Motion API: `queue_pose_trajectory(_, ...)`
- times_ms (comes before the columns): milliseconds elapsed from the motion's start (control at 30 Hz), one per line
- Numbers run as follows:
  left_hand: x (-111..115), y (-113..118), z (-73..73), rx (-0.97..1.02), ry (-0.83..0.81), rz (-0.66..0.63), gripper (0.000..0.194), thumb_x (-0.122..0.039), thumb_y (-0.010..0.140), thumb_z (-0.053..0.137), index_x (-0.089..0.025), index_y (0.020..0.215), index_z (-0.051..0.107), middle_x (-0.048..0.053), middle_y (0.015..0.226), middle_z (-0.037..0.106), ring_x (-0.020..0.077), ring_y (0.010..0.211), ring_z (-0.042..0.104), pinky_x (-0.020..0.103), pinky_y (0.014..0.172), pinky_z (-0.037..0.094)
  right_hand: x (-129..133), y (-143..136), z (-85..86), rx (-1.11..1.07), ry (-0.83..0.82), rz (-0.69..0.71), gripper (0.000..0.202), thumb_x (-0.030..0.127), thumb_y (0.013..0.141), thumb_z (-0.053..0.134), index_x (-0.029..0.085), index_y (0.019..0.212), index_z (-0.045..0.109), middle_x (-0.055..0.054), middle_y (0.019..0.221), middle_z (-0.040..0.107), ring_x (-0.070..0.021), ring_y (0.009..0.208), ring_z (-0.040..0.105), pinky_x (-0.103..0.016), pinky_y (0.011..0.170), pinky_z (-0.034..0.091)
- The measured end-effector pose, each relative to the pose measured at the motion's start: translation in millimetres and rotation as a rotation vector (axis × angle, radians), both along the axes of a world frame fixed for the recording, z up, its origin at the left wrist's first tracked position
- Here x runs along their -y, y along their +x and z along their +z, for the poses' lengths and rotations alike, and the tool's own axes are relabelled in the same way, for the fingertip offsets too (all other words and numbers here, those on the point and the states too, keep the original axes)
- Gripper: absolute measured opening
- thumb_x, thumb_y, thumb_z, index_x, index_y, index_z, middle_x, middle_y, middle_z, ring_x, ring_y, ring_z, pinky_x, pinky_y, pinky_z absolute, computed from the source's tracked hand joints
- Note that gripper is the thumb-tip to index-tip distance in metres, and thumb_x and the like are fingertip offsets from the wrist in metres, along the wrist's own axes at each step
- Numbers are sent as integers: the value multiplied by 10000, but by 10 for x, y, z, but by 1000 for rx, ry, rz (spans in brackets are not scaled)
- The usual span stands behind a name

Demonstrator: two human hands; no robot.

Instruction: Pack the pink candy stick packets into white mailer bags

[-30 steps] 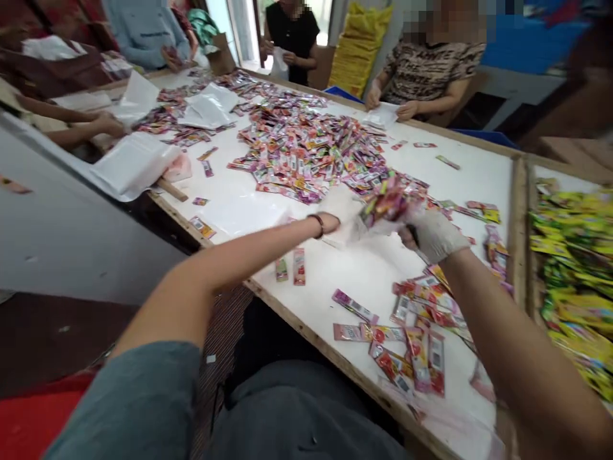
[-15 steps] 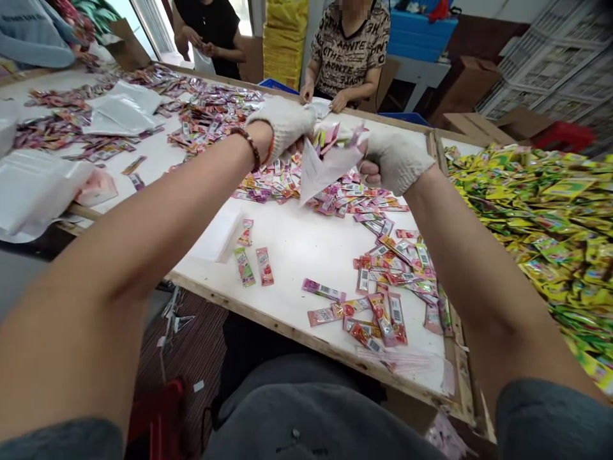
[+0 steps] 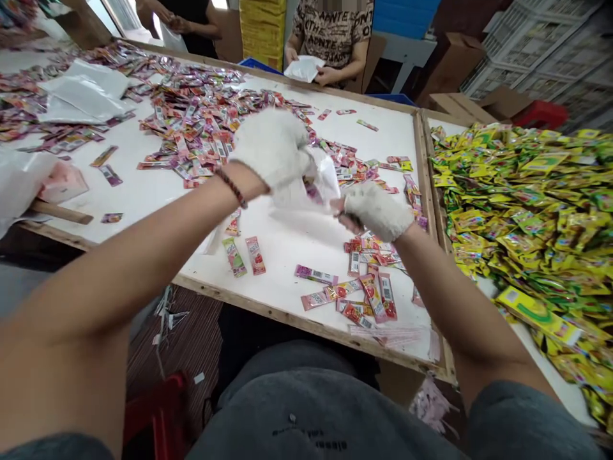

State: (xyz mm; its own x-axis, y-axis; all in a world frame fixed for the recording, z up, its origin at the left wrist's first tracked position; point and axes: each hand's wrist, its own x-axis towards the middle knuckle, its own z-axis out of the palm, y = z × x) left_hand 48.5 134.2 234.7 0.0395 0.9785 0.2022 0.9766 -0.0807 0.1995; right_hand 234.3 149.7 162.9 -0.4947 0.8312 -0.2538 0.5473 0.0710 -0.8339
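Note:
My left hand (image 3: 272, 150), in a white knitted fingerless glove, is closed on a white plastic bag (image 3: 294, 201) above the middle of the table. My right hand (image 3: 373, 207), gloved alike, has its fingers curled at the bag's right edge. The bag is slightly blurred, and a few colourful candy sachets show at its opening. Below it lie a green sachet (image 3: 234, 257) and a pink one (image 3: 255, 255). Several more sachets (image 3: 378, 297) lie loosely overlapped near the table's front right.
A wide heap of pink and purple sachets (image 3: 182, 121) covers the table's far side. White bags (image 3: 83, 92) lie on it. Past a wooden divider (image 3: 428, 172), yellow packets (image 3: 527, 191) are piled up. Across the table, a person (image 3: 330, 38) holds a white bag (image 3: 304, 68); another person stands further left.
Both hands have come down and nearer with the bag, the left one also leftward. The view has tilted down. The person opposite now holds their bag raised and flat.

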Motion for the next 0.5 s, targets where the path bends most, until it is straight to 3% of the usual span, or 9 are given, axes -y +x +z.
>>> queue_pose_trajectory(133, 568, 115, -763, -7, -177, -223, 10, -144, 796, 701, -138, 801, 694, 68, 821, 626, 306, 956, 699, 448, 909, 531, 546, 207, -555, 357, 54, 199, 372, 297, 980, 506, 190, 647, 633, -20, 551, 630, -138, 493, 571, -270, 545, 468)
queue_pose_trajectory(233, 819, 21, -1310, 85, -176, -445, 217, -337, 890, 645, -169, 1008, 713, 88, 990, 674, 233, 888, 657, 352, 798, 524, 860, 273, -983, 342, 232, 359, 225, 187, 959, 528, 176, 923, 750, -75, 929, 779, -191, 835, 715, -318, 802, 550)
queue_pose_trajectory(300, 774, -82, -1527, 173, -117, -461, 344, -388, 984, 498, -157, 1138, 702, 120, 1104, 685, 228, 942, 654, 360, 829, 527, 989, 195, -1185, 267, 379, 482, 277, 109, 944, 523, 170, 1106, 740, -116, 1190, 760, -214, 1075, 705, -347, 942, 538)
queue_pose_trajectory(367, 567, -161, -1658, 205, -50, -426, 401, -330, 1022, 392, -157, 1227, 690, 140, 1208, 687, 242, 1082, 645, 399, 953, 513, 1046, 13, -1298, 299, 522, 609, 311, 81, 942, 527, 145, 1176, 721, -163, 1270, 729, -254, 1209, 659, -406, 1039, 500)
queue_pose_trajectory(433, 302, -183, -1763, 124, -87, -427, 393, -290, 1000, 421, -198, 1268, 694, 126, 1311, 684, 280, 1239, 597, 486, 1077, 451, 1051, -203, -1327, 426, 603, 695, 306, 91, 955, 522, 133, 1186, 719, -195, 1226, 739, -299, 1210, 654, -490, 1073, 462)
queue_pose_trajectory(500, 103, -155, -1880, 7, -199, -458, 375, -281, 967, 488, -248, 1270, 705, 97, 1394, 671, 331, 1344, 533, 610, 1138, 363, 1038, -339, -1296, 563, 617, 673, 314, 94, 958, 510, 141, 1185, 722, -208, 1160, 755, -326, 1112, 689, -548, 1027, 465)
